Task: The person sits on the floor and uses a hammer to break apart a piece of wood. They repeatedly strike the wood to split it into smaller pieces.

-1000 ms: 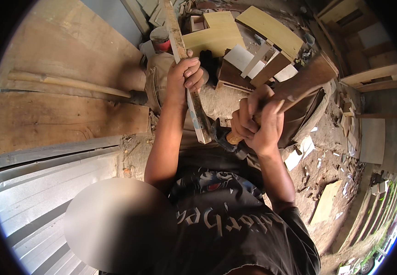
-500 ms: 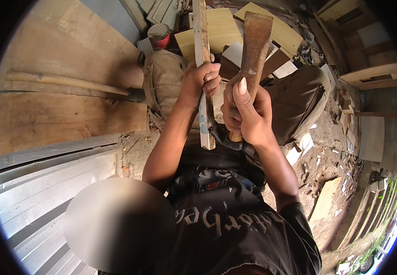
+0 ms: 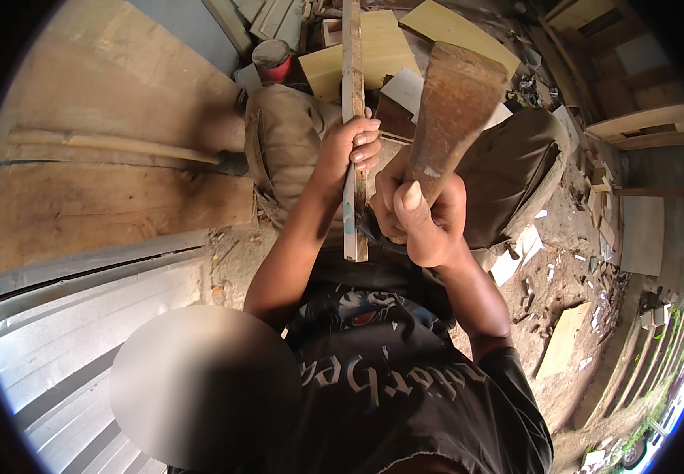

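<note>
My left hand (image 3: pixel 348 147) is closed around a narrow wooden strip (image 3: pixel 353 67), which stands lengthwise in front of me. Its lower end, with flaking blue and white paint, comes down near my lap. Beside it, my right hand (image 3: pixel 422 215) grips a rusty hand tool with a broad, flared blade (image 3: pixel 462 99). The blade points away from me and leans right, apart from the strip. My fist hides the tool's handle, so I cannot tell its exact kind. Both hands are between my bent knees.
Thin light boards (image 3: pixel 369 51) and offcuts lie beyond my knees, next to a red can (image 3: pixel 273 59). To the left are a wide plank (image 3: pixel 113 209), a long wooden handle (image 3: pixel 120 144) and ridged metal sheeting (image 3: pixel 81 316). Wood scraps (image 3: pixel 527 253) litter the dirt floor at right.
My right hand has come slightly lower and turned, so the tool's blade tilts further right and its broad face shows more. The strip has shifted slightly and stands more upright in my left hand.
</note>
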### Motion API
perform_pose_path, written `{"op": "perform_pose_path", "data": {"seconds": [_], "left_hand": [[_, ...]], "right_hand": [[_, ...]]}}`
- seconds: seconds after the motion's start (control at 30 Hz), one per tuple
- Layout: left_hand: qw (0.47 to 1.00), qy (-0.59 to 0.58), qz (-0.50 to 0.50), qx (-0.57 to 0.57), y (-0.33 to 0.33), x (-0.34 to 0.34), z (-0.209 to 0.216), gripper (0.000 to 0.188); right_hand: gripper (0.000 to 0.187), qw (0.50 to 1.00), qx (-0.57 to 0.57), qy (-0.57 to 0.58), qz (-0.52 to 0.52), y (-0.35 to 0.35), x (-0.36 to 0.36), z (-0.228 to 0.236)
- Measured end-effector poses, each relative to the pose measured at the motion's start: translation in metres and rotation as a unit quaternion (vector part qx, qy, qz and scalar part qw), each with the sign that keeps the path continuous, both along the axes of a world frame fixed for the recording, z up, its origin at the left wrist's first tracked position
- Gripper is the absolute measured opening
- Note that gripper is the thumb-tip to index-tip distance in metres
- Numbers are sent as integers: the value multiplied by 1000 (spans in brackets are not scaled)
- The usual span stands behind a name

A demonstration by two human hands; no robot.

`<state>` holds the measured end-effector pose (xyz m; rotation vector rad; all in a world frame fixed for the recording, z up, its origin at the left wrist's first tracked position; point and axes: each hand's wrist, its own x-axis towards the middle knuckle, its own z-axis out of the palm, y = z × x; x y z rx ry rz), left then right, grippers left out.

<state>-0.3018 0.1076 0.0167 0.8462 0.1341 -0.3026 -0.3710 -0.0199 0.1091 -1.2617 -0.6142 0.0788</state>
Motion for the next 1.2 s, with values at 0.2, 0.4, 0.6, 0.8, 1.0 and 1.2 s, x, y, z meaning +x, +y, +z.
{"op": "perform_pose_path", "data": {"seconds": [0.2, 0.4, 0.6, 0.8, 1.0, 1.2], "left_hand": [[983, 51, -92, -152, 11, 4, 8, 8], [956, 90, -151, -233, 9, 3, 5, 9], [973, 107, -110, -170, 5, -2, -9, 9], [997, 15, -51, -51, 6, -11, -8, 12], [999, -23, 35, -9, 16, -6, 18, 12], [996, -36, 80, 19, 11, -8, 37, 15]], "right_hand": [[52, 992, 88, 92, 0, -3, -5, 2], [57, 992, 90, 86, -12, -4, -9, 14], [51, 967, 228, 112, -3, -12, -7, 7], [46, 952, 299, 67, 4, -34, 13, 36], [46, 960, 187, 204, -31, -29, -26, 16], [43, 980, 87, 156, -89, -9, -29, -6]]}}
